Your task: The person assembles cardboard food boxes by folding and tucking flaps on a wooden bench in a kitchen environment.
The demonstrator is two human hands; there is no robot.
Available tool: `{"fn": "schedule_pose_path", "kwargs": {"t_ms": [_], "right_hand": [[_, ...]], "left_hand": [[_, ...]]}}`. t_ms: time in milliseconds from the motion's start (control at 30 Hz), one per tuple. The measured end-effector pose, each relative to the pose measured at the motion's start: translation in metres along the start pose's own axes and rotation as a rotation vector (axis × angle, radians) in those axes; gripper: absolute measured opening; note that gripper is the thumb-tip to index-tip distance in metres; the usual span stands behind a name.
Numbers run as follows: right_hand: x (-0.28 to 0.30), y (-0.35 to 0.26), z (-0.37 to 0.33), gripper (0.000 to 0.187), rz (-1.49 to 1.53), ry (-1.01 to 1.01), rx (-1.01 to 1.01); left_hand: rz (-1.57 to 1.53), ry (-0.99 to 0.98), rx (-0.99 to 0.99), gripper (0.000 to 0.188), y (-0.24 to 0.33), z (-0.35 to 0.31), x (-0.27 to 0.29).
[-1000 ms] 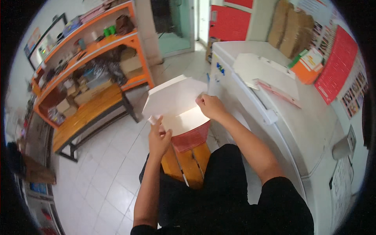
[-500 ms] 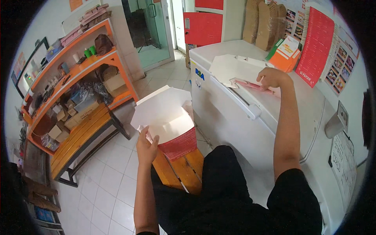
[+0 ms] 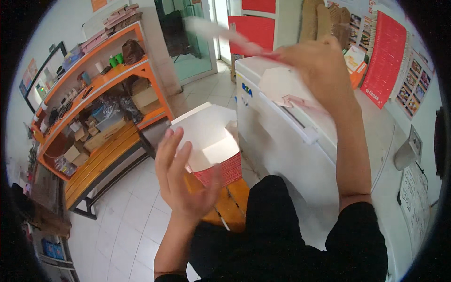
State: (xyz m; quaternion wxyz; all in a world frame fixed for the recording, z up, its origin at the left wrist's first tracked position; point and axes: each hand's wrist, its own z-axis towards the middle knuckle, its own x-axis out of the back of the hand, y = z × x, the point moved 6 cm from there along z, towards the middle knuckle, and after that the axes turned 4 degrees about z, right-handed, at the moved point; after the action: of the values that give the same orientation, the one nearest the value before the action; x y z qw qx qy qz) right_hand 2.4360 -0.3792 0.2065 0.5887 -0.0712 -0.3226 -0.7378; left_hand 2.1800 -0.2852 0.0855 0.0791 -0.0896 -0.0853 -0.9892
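A thin white and red cardboard box blank (image 3: 232, 36), smeared by motion, is gripped at one end by my raised right hand (image 3: 317, 70) above the white chest freezer (image 3: 286, 145). My left hand (image 3: 185, 183) is held up with fingers spread, touching nothing that I can see. Just beyond it are nested paper boxes (image 3: 224, 170), red outside and white inside, the top one with its lid tilted back. They sit on a wooden slatted bench (image 3: 237, 202) between my legs. More flat white box blanks (image 3: 281, 85) lie on the freezer lid.
An orange shelf (image 3: 155, 89) with cartons and bottles stands at the left, behind a wooden bench (image 3: 101, 162). On the freezer's far side lean brown cardboard pieces (image 3: 324, 21) and a red stack (image 3: 385, 56). A metal container (image 3: 408, 149) stands at the right.
My right hand has lifted a box blank off the freezer and swung it up and left. My left hand has left the nested boxes' edge, rising with fingers opening.
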Motion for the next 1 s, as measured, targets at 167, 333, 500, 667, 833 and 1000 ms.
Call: {"fn": "schedule_pose_path", "kwargs": {"t_ms": [167,333,500,667,833,1000], "right_hand": [[0.042,-0.164,0.022,0.013,0.320,0.006,0.380],[0.006,-0.220,-0.002,0.013,1.038,0.329,0.289],[-0.036,-0.303,-0.047,0.017,1.369,0.275,0.318],[-0.058,-0.332,-0.066,0.019,1.671,0.250,0.146],[-0.074,-0.336,-0.066,0.016,1.865,0.130,-0.156],[-0.085,-0.345,-0.082,0.008,1.675,-0.032,0.097]], "left_hand": [[0.217,-0.488,0.154,0.039,0.011,0.026,0.034],[-0.225,-0.147,0.824,0.023,-0.020,-0.001,0.094],[-0.268,0.261,1.077,0.045,-0.044,-0.070,0.139],[-0.491,0.429,1.234,0.044,-0.044,-0.119,0.154],[-0.356,0.423,1.248,0.034,-0.039,-0.185,0.153],[-0.518,0.249,1.272,0.032,-0.071,-0.206,0.151]]}}
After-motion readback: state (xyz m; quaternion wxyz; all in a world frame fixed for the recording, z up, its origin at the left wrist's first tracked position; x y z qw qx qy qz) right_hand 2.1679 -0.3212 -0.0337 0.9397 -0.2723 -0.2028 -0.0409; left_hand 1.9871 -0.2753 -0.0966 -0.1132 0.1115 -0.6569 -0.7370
